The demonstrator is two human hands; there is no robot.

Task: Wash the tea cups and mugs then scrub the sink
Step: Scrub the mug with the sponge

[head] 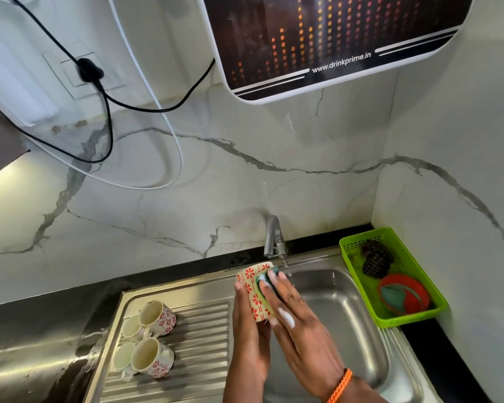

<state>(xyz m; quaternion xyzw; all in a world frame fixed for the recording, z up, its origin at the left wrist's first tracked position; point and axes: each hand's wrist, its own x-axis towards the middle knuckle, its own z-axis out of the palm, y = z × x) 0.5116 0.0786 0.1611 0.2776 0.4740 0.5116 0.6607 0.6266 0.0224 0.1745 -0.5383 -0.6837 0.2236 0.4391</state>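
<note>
My left hand grips a cream mug with red flowers over the left edge of the steel sink. My right hand, with soap foam on its back, presses a green sponge against the mug's side. Water runs in a thin stream from the tap just behind the mug. On the ribbed drainboard to the left lie several cups on their sides, two red-patterned ones and two plain white ones.
A green plastic basket stands right of the sink and holds a dark wire scrubber and a red soap dish. A water purifier hangs overhead. Black and white cables dangle on the marble wall.
</note>
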